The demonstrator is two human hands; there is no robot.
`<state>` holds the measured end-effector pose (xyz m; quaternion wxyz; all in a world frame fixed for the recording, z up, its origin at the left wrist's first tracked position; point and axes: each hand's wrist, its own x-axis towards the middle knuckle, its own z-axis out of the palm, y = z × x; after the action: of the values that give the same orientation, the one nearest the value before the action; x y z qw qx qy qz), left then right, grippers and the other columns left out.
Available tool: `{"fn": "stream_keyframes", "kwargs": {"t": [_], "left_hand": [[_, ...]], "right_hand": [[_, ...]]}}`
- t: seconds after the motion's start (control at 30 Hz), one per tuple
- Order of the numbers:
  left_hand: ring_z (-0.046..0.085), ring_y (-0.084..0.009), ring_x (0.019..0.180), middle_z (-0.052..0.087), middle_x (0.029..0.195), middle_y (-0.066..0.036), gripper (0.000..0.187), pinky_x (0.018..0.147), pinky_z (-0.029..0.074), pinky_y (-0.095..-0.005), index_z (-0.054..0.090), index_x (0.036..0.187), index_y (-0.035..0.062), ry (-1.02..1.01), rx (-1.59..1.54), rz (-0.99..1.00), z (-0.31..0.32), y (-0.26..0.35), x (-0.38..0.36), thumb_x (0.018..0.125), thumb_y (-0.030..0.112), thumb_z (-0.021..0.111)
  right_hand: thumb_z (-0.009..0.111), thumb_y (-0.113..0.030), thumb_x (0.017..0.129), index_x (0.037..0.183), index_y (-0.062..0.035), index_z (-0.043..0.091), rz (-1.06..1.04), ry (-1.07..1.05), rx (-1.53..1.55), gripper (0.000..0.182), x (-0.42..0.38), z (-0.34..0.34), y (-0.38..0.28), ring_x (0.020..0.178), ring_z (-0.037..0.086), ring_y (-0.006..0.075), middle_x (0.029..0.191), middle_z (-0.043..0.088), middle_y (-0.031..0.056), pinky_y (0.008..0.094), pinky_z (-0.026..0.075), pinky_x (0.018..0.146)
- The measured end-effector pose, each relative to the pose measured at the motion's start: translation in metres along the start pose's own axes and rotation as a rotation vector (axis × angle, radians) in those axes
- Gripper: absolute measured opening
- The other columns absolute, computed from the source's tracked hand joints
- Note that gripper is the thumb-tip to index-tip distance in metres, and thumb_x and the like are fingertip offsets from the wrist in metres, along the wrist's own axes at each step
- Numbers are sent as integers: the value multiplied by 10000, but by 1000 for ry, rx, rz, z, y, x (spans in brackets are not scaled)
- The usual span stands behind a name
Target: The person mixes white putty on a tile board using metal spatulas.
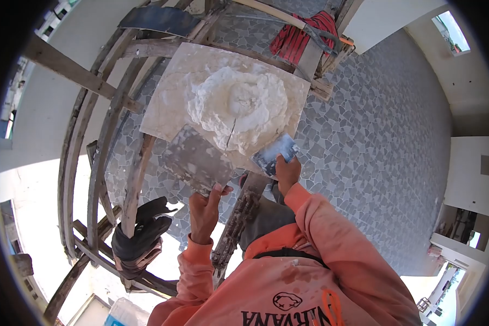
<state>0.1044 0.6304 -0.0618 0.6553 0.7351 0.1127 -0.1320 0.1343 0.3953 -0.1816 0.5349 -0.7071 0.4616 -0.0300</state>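
A tiled board [165, 89] carries a ring-shaped mound of wet white plaster [206, 98] with a hollow in its middle and a dark slit toward me. My left hand [204, 212] is closed on the near edge of a flat grey plate [195, 160], smeared with plaster, which overlaps the board's near left edge. Closed too, my right hand [288, 171] grips a small blue-grey scraper blade [276, 153] spattered with white. That blade is at the board's near right corner, close to the plaster. Its handle is hidden in my fingers.
Wooden scaffold rails [111, 119] curve along the left, with dark cloth [141, 236] hung on them. A bent dark sheet [160, 20] lies at the far left. Near a red striped cloth [304, 38] lies a wooden-handled tool [277, 13]. Below stretches a grey stone-patterned floor [375, 146].
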Motion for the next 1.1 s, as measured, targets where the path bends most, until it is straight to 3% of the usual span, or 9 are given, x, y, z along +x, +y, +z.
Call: {"fn": "stream_keyframes", "kwargs": {"t": [0.13, 0.23, 0.33, 0.53, 0.63, 0.73, 0.8, 0.93, 1.1], "left_hand": [[443, -53, 561, 718, 712, -75, 366, 508, 365, -277, 726, 884, -93, 7, -4, -2, 0, 1, -2, 983, 227, 578], [462, -52, 568, 726, 722, -94, 364, 517, 382, -284, 724, 877, -99, 12, 37, 29, -1, 0, -3, 984, 216, 575], [526, -69, 620, 736, 766, -118, 364, 588, 439, -289, 719, 881, -105, 46, -18, 75, 2, 1, -5, 984, 214, 576], [650, -150, 791, 744, 875, -154, 346, 784, 499, -307, 714, 912, -108, -15, -16, -58, -6, 2, -6, 982, 200, 573], [643, -139, 747, 739, 853, -154, 351, 726, 500, -293, 710, 924, -116, 41, -69, 46, -3, 5, -6, 984, 200, 570], [699, -199, 858, 727, 869, -157, 350, 847, 538, -347, 706, 917, -114, 42, -90, 0, -7, 5, -7, 970, 207, 578], [696, -189, 864, 719, 865, -145, 342, 825, 543, -340, 699, 917, -125, 46, -19, -30, -13, -7, -5, 966, 192, 579], [560, -80, 656, 521, 618, -10, 300, 577, 438, -282, 606, 760, -86, 136, -34, 38, -10, 1, 5, 957, 138, 583], [453, -84, 576, 526, 626, -4, 219, 539, 380, -282, 603, 880, -69, 210, 69, 96, -22, 16, 32, 925, 145, 601]], "right_hand": [[647, -216, 893, 1047, 58, 616, 65, -65, 177, 316, -2, 5, 2, 654, 651, 238, 819, 675, 139, 354, 541, 539], [648, -135, 912, 1177, -58, 576, 207, -133, 354, 285, 2, 7, 10, 717, 635, 176, 928, 654, 65, 363, 499, 508], [655, -215, 923, 1171, 7, 542, 245, -174, 538, 351, 8, 9, 21, 753, 647, 216, 992, 656, 110, 345, 532, 541], [639, -154, 927, 1157, -54, 554, 350, -254, 653, 265, -4, -2, -3, 834, 639, 198, 1010, 655, 54, 412, 482, 659], [658, -124, 914, 1132, -65, 553, 316, -252, 644, 249, -1, -4, -3, 835, 655, 243, 996, 649, 95, 420, 488, 624], [658, -112, 912, 1117, -45, 552, 262, -231, 700, 241, 3, -6, -6, 833, 658, 240, 994, 646, 98, 408, 502, 628], [651, -100, 915, 1116, -36, 549, 302, -226, 626, 234, 6, -10, -17, 836, 662, 238, 999, 644, 94, 406, 516, 637], [641, -88, 919, 1111, -26, 546, 296, -263, 652, 223, 3, -16, -31, 832, 666, 234, 999, 639, 98, 399, 531, 634], [631, -118, 922, 1059, -37, 581, 243, -261, 648, 167, 0, -13, -45, 740, 648, 206, 902, 646, 69, 373, 507, 565]]}}
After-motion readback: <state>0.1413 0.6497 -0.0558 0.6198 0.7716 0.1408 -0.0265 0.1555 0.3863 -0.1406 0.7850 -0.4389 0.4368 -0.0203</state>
